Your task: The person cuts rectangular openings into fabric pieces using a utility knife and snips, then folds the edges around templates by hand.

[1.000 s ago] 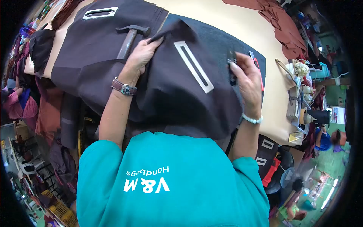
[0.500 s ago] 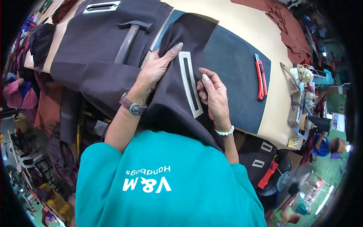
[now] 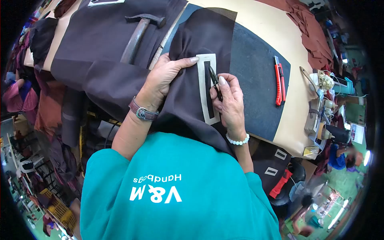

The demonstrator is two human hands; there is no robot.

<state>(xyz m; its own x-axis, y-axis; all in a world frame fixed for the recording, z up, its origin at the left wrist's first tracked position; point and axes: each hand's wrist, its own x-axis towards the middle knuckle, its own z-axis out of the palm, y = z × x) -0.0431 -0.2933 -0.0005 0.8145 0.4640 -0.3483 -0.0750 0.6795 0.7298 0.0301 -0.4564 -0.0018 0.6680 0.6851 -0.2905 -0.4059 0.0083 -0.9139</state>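
Note:
My left hand (image 3: pixel 161 80) grips a dark brown sheet of material (image 3: pixel 182 100), its thumb lying on top beside the upper end of a white rectangular frame (image 3: pixel 202 90). The frame lies on the material around a long, narrow dark slot. Small black thread snips (image 3: pixel 213 75) are held in my right hand (image 3: pixel 231 105), fingers closed around them. Their pointed tips reach over the upper part of the slot. Whether the blades touch the material I cannot tell. The sheet drapes toward my body over the table edge.
On a dark stack at left lies a hammer (image 3: pixel 138 38). A red utility knife (image 3: pixel 279 82) rests at the right of the dark cutting mat (image 3: pixel 250 76). Reddish-brown material (image 3: pixel 306 32) lies far right. Tools and bottles crowd the table's right edge.
The black snips now show, pointing up over the slot; before, they were hidden in my right hand. The framed part has shifted slightly right, and my left thumb now lies beside the frame's top.

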